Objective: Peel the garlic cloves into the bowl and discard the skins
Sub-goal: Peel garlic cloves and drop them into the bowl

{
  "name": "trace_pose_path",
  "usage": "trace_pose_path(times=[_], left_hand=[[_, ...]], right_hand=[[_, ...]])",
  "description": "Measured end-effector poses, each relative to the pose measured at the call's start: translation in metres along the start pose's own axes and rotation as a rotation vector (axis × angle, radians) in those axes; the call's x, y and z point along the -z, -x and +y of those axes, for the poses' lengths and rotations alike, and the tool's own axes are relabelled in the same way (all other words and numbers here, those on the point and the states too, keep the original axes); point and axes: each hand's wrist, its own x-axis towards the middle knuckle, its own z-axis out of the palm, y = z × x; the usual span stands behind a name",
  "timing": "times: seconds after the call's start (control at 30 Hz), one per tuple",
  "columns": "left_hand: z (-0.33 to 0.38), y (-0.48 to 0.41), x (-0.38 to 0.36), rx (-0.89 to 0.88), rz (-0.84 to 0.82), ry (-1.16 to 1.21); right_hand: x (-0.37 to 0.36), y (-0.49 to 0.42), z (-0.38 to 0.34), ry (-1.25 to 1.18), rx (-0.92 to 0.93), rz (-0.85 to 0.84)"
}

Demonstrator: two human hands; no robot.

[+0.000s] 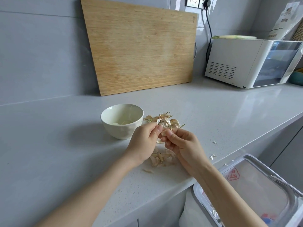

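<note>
My left hand (144, 141) and my right hand (182, 143) meet over the grey counter and both pinch one garlic clove (161, 134), mostly hidden between the fingertips. A white bowl (122, 128) stands just left of the hands, with a few peeled cloves (122, 123) inside. Unpeeled cloves and loose skin (164, 120) lie in a heap behind the hands, to the right of the bowl. A pile of peeled skins (161, 158) lies on the counter under my wrists.
A wooden cutting board (141, 46) leans on the back wall. A white microwave (246, 63) stands at the right rear. Below the counter edge at the right is an open bin with a clear liner (255, 190). Small skin scraps (213, 156) lie near the edge.
</note>
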Motion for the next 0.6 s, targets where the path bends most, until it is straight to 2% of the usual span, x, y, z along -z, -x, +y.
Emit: trace_pose_path(times=[0.2,0.37,0.47,0.6], left_hand=[[-0.007,-0.004,0.001,0.173,-0.006,0.054],[-0.006,-0.004,0.005,0.177,0.031,0.035],[0.005,-0.005,0.011,0.246,0.006,0.239],[0.014,-0.007,0.014,0.431,-0.087,0.533]], right_hand=[[0.001,-0.001,-0.003,-0.152,-0.029,-0.035],[0.001,-0.001,-0.004,-0.2,-0.027,-0.064],[0.0,-0.001,-0.004,-0.167,-0.013,-0.087],[0.0,-0.001,-0.005,-0.119,-0.017,-0.095]])
